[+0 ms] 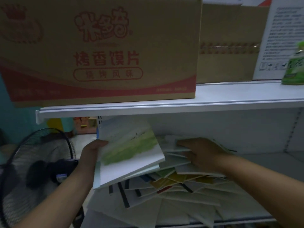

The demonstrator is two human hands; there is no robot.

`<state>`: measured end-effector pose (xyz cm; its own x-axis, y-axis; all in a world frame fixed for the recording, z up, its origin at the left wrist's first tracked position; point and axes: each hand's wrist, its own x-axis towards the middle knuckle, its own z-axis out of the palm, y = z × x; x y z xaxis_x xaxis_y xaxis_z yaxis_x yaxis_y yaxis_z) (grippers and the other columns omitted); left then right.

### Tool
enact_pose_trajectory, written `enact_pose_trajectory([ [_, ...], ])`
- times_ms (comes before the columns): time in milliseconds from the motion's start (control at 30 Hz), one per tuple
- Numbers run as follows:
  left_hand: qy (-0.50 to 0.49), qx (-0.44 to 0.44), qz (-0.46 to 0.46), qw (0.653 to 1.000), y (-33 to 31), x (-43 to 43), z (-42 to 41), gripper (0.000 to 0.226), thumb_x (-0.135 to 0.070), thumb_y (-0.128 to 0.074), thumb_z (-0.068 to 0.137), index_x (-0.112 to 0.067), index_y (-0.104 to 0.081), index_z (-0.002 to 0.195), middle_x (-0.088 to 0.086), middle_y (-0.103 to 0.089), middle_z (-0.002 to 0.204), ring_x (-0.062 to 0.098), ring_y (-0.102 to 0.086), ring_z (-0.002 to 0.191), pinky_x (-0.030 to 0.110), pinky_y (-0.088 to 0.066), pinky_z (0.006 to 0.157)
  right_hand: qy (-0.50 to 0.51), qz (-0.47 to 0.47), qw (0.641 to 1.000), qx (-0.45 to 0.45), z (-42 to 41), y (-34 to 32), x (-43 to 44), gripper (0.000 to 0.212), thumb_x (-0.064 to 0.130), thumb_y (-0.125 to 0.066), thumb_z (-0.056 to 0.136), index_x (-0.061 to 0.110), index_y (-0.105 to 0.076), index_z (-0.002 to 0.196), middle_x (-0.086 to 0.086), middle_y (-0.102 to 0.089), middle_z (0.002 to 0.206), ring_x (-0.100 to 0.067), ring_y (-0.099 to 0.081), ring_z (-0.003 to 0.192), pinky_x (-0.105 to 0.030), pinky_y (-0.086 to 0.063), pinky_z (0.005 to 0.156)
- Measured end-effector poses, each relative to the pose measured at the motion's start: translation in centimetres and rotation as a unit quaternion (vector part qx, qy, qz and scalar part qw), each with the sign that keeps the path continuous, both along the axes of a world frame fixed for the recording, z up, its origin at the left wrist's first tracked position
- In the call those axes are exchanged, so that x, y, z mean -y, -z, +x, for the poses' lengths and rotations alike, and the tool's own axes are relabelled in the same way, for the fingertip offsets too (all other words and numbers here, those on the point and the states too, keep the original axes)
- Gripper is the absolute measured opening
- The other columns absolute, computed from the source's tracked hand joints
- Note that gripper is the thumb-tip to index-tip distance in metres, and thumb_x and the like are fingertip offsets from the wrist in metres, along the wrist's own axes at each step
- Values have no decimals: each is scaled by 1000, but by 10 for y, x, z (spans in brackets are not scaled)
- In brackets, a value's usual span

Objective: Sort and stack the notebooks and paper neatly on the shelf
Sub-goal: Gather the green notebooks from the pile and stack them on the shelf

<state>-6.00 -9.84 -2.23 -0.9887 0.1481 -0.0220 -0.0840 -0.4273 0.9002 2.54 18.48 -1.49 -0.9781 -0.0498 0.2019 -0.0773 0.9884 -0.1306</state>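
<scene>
Your left hand (92,153) grips, thumb on top, a few green-washed notebooks (130,145) (tilted, edges roughly aligned) at 9 o'clock of the scattered pile (172,191) on the lower shelf (279,159), while your right hand (202,152) rests at the pile's 1 o'clock, its grip impossible to tell.

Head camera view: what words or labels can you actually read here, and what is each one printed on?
"米多奇": red logo on the large cardboard box.
"烤香馍片": big red characters below the logo, same box.
"烧烤风味": inside the red oval beneath, same box.
Small print at the box's lower right: too blurred to read.
White printed panel: paragraphs too blurred to read.
Green bottle label: blurred.
Fan sticker: too small.
Covers of the notebooks: no writing legible.
</scene>
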Motion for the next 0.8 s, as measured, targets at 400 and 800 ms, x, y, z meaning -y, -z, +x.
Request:
enact_pose_trajectory([
  [400,124,22,12,992,0,-51,32,24,-16,-38,85,-5,-59,86,18,-66,64,34,-60,62,36,-48,65,233,108,946,-197,27,-23,-20,36,32,-31,101,33,-36,137,1,-65,106,-24,-61,83,-26,-35,61],
  [800,169,30,-4,985,-8,-269,124,35,-39,-53,92,-6,-67,89,12,-72,64,25,-68,51,29,-52,52,187,161,936,-249,121,-9,-74,31,34,-78,34,19,-61,56,3,-56,46,-14,-54,36,-18,-15,45],
])
